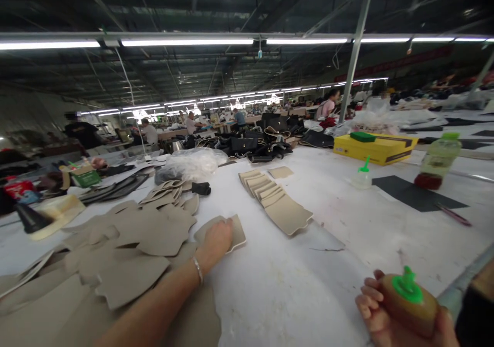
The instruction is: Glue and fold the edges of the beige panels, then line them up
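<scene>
My left hand (219,238), a bracelet at its wrist, is closed on a beige leather piece (238,232) lying on the white table. In my right hand (373,306), fingers wrapped round it, is a squeeze bottle (411,308) of amber liquid with a green nozzle cap. To the left spreads a loose heap of similar beige pieces (131,270). Right of my left hand, a row of overlapping beige pieces (287,214) runs away from me, with one small piece (281,172) beside its far end.
A yellow box (374,149) carries a green block (363,137). Near it stand a small green-tipped bottle (363,177) and a larger green-capped bottle (438,162); a black sheet (419,193) lies between. Clear plastic (193,163) and black bags (247,144) sit farther back. Several people work beyond.
</scene>
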